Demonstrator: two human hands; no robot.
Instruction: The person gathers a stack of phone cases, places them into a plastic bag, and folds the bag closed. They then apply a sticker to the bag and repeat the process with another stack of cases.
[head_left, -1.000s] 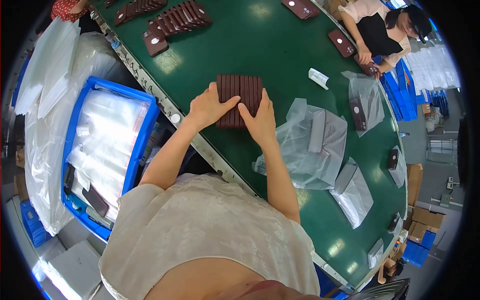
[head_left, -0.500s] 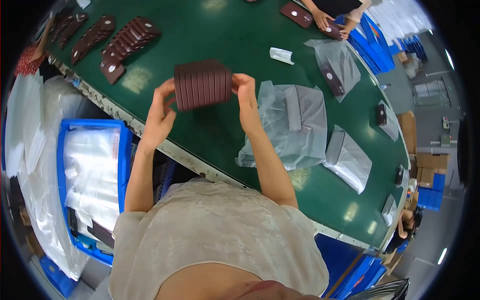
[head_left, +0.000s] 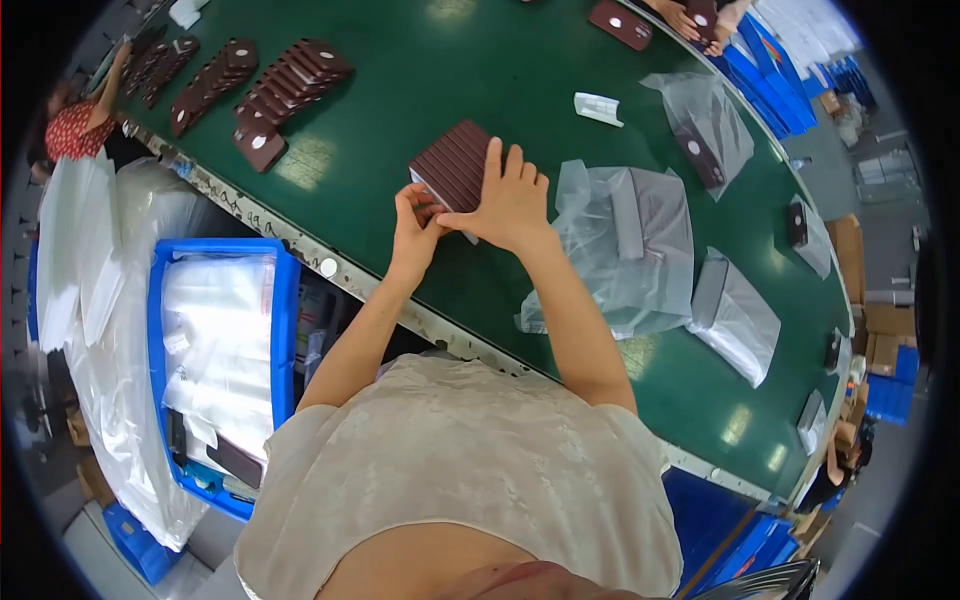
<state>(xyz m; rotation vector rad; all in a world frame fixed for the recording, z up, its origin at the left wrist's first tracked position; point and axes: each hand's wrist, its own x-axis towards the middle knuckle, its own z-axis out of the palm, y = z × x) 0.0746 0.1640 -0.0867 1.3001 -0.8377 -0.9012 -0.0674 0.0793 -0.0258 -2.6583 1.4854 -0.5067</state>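
A row of dark brown phone cases (head_left: 447, 168), packed edge to edge, sits at a slant on the green table in front of me. A white edge shows along its near left side. At the near corner of the row is my left hand (head_left: 415, 228), fingers curled and pinched together; what lies between them is hidden. My right hand (head_left: 512, 205) rests against the right side of the row with fingers spread and the thumb stretched along the near edge, its tip close to my left fingers.
More brown phone cases (head_left: 290, 85) lie fanned in rows at the far left. Wrapped bundles in clear plastic (head_left: 650, 225) lie to the right, and a white tray piece (head_left: 598, 108) beyond. A blue crate (head_left: 285, 330) of plastic bags stands below the table edge. Co-workers' hands (head_left: 690, 22) are across the table.
The row of phone cases, held up between both hands before, is lower and turned at a slant. My left hand moved to its near corner; my right hand spread along its side.
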